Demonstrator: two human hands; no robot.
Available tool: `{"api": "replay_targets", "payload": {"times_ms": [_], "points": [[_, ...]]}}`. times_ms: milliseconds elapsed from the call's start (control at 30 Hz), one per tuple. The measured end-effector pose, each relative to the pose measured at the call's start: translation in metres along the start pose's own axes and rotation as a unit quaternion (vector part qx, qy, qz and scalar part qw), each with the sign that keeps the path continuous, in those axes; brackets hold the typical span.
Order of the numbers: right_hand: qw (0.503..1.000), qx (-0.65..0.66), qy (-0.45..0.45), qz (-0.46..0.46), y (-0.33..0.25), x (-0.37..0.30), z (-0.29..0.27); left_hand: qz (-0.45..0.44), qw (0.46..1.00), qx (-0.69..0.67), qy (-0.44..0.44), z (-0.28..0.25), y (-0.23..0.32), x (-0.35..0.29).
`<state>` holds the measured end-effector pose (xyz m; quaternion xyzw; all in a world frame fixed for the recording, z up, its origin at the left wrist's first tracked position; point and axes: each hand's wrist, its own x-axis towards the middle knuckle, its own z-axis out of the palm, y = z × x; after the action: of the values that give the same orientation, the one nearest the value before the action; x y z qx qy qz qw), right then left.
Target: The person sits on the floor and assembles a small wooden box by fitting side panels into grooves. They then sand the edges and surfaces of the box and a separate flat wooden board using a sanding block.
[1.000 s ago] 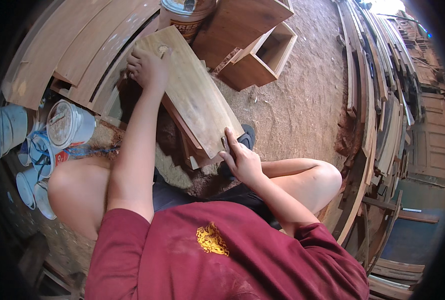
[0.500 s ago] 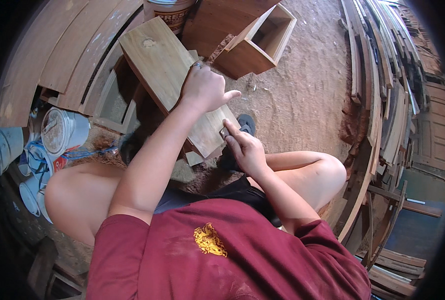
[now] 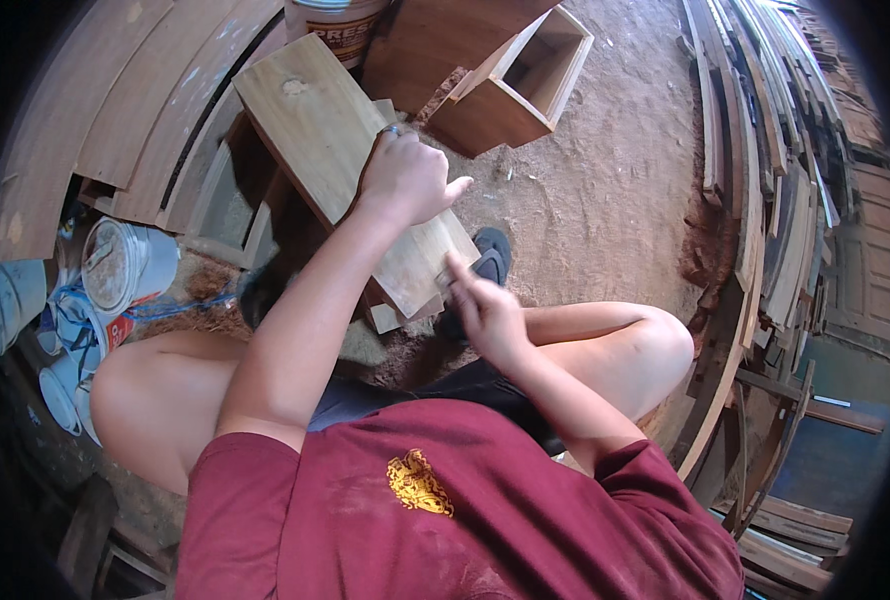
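Observation:
A long, pale wooden box [image 3: 315, 120] slants across in front of me, its smooth upper panel facing up. My left hand [image 3: 405, 178] rests in a fist on the panel's middle, near its right edge, thumb pointing out to the right. Its curled fingers are hidden, so whatever they grip cannot be seen. At the panel's near end, my right hand [image 3: 490, 318] pinches a small metal-looking piece [image 3: 445, 280] against the edge. Motion blur and the fingers partly cover that piece.
Beyond the box stand an open-topped wooden drawer [image 3: 495, 110] and a labelled bucket [image 3: 335, 30]. White buckets [image 3: 125, 265] cluster at left below leaning boards [image 3: 115, 110]. Stacked planks [image 3: 745, 150] line the right side. My sandalled foot [image 3: 492, 255] is beside the box's near end.
My right hand has slid a little toward me along the box's near end, with the small piece still pinched. My left hand has hardly moved.

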<state>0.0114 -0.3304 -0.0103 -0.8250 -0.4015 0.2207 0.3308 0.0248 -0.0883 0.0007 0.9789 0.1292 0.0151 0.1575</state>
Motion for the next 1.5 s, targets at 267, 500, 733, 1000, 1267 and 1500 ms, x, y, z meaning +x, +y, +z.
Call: {"api": "replay_targets", "payload": {"times_ms": [267, 500, 733, 1000, 1267, 1500], "points": [[0.976, 0.105, 0.114, 0.155, 0.035, 0.032, -0.042, -0.006, 0.999, -0.012, -0.035, -0.012, 0.005, 0.0], [0.931, 0.32, 0.011, 0.173, 0.021, 0.022, -0.032, 0.024, 0.999, -0.014, 0.032, -0.002, 0.001, 0.0], [0.968, 0.17, 0.118, 0.139, 0.012, 0.027, -0.005, 0.017, 0.999, -0.007, 0.03, -0.006, 0.001, -0.003], [0.969, 0.144, 0.119, 0.161, 0.021, 0.03, 0.001, 0.008, 1.0, -0.005, 0.011, -0.005, 0.001, -0.003], [0.961, 0.179, 0.141, 0.155, 0.016, 0.024, 0.008, 0.017, 0.999, -0.012, 0.031, 0.0, -0.003, -0.003], [0.953, 0.224, 0.179, 0.098, 0.024, 0.026, 0.015, 0.012, 1.0, -0.01, 0.022, -0.002, -0.001, -0.002]]}}
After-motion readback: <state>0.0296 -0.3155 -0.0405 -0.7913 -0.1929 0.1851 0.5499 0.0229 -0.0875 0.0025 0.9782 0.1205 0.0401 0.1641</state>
